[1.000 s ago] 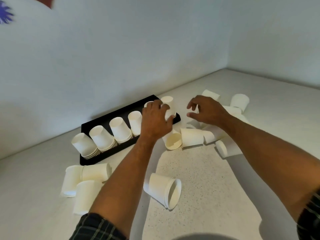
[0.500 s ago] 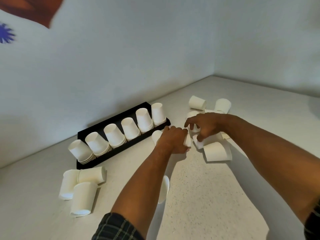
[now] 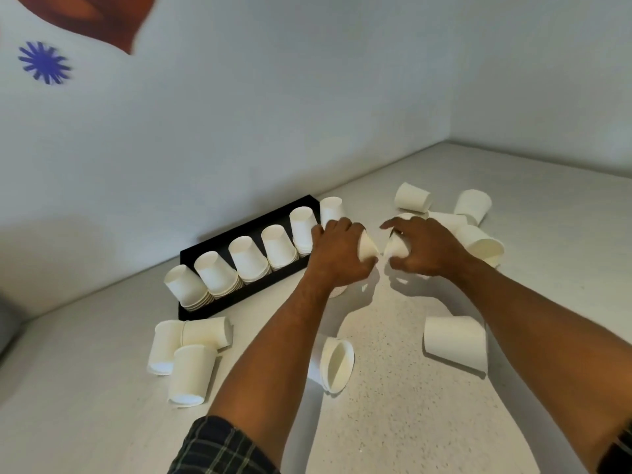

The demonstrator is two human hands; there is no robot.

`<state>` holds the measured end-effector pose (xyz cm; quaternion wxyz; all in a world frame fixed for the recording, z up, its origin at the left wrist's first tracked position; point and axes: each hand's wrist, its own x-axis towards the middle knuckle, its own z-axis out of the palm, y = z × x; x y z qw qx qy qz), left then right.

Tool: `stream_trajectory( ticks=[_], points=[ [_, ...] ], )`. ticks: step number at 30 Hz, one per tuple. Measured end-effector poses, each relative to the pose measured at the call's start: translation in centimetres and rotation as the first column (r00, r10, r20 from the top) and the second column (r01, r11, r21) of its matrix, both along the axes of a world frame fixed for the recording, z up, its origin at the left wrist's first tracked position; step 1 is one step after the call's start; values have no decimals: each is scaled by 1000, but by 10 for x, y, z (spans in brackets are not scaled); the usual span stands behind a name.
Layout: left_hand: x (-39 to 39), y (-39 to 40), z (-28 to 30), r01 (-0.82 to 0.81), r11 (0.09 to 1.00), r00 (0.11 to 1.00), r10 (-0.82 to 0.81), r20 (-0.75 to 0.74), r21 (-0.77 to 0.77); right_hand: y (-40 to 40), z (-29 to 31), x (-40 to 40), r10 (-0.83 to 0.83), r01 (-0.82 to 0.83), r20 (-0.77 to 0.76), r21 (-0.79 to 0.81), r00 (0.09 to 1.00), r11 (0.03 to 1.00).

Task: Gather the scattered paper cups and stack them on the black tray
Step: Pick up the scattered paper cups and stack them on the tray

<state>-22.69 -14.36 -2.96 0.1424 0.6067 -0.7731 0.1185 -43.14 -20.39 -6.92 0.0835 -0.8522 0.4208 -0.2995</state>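
Note:
A black tray [image 3: 239,295] lies along the wall with several upturned stacks of white paper cups [image 3: 248,256] in a row. My left hand [image 3: 338,251] is closed around a white cup [image 3: 367,248] just right of the tray's end. My right hand [image 3: 425,248] grips another white cup [image 3: 396,246] close beside it, and the two cups point toward each other. Loose cups lie on their sides: three at the lower left [image 3: 189,354], one near my left forearm [image 3: 337,364], one under my right forearm [image 3: 455,340], several behind my right hand [image 3: 473,206].
The speckled white counter [image 3: 393,422] meets pale walls at the back and right, forming a corner. A blue star mark [image 3: 42,63] and a red shape [image 3: 85,15] are on the left wall. A grey object [image 3: 7,323] shows at the far left edge.
My left hand left the tray's end stack and came down on a loose cup. Both hands have lifted, each holding a cup, and the cups are now held close together.

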Motion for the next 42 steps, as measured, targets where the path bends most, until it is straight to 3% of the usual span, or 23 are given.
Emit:
stream_trajectory(
  ticks=[4, 8, 14, 20, 26, 31, 37, 42],
  points=[
    [23, 2, 4, -113, 986, 986, 95, -139, -126, 1, 2, 28, -39, 29, 292, 40, 956, 999],
    [44, 4, 11, -228, 954, 938, 163, -305, -193, -3, 10, 53, -18, -56, 510, 130, 860, 990],
    [75, -1, 30, -421, 882, 801, 253, -542, -211, -17, 41, 89, -38, -90, 640, 167, 767, 982],
    [94, -19, 38, -474, 848, 685, 185, -705, -237, -30, 53, 126, -67, -70, 737, 153, 672, 986],
    [105, -30, 28, -428, 867, 720, 157, -676, -255, -44, 58, 153, -28, -65, 699, 107, 715, 992],
    [111, -29, 30, -476, 821, 742, 183, -645, -314, -56, 65, 162, 8, -80, 601, 92, 799, 993],
    [124, -20, 39, -511, 773, 714, 139, -686, -376, -59, 65, 170, 56, -103, 470, 75, 881, 992],
    [135, -10, 37, -496, 803, 699, 145, -700, -330, -53, 60, 169, 114, -139, 311, 59, 943, 989]
  ],
)
